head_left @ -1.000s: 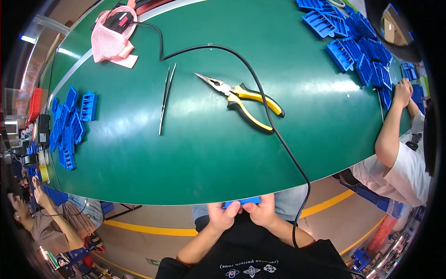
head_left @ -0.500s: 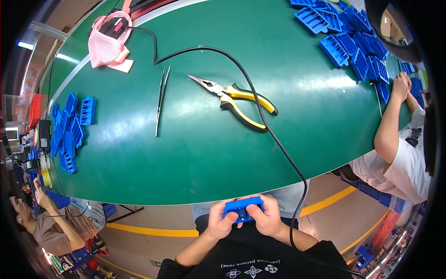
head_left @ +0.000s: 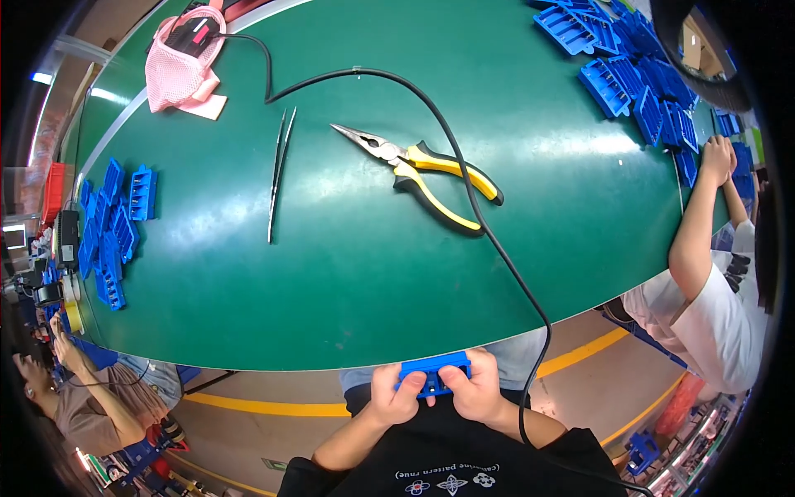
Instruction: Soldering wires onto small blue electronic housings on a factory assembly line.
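Note:
A blue plastic battery holder (head_left: 434, 364) is gripped between my two hands, just off the near edge of the green table (head_left: 331, 290). My left hand (head_left: 394, 396) is closed round its left end, the thumb on its front face. Round the right end my right hand (head_left: 476, 388) is closed, with that thumb pressed near the middle. Small metal parts show inside the holder between the thumbs; the fingers behind it are mostly hidden. Farther out on the table lie long-nose pliers (head_left: 406, 157) with yellow and black handles, and metal tweezers (head_left: 277, 178).
Blue holders are heaped at the left (head_left: 108, 232) and far right (head_left: 638, 74). A black cable (head_left: 414, 89) crosses the pliers' handles and drops past my right arm. It leads to a black device in a pink mesh pouch (head_left: 175, 79). Other people sit at both sides.
The view has shifted slightly, so the table things appear moved a little. Both hands keep their hold on the battery holder, with hardly any visible movement.

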Tool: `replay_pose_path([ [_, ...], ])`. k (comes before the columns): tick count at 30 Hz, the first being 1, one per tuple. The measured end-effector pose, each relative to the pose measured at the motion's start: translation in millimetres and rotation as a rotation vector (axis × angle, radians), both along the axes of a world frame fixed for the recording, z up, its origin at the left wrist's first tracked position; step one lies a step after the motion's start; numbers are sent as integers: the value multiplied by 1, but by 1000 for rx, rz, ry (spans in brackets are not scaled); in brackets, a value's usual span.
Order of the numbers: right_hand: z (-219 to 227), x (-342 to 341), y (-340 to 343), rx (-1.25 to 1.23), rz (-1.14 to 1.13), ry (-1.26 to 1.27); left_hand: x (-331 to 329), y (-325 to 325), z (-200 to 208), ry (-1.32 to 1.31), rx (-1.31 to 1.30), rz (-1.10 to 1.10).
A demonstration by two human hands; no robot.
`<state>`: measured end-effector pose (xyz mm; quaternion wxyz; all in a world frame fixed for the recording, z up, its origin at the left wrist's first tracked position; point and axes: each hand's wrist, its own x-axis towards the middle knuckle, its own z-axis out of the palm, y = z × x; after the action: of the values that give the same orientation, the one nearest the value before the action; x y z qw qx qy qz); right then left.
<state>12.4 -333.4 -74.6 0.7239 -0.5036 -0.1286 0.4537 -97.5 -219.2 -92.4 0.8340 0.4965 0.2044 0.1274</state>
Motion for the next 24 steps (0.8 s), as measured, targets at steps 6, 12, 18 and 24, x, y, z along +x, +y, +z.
replay_pose_path([
  [6, -1, 3, 0, 5, 13, -30, 1, -1, -2, -22, 32, 10],
  [12, -1, 0, 4, 11, -28, 47, 6, 1, 2, -27, 26, 43],
  [18, 15, -1, 2, -133, 6, 120, 4, -1, 19, 92, -28, 26],
  [24, 40, -1, 5, -260, -39, 395, 9, -5, 47, 341, -226, 34],
])
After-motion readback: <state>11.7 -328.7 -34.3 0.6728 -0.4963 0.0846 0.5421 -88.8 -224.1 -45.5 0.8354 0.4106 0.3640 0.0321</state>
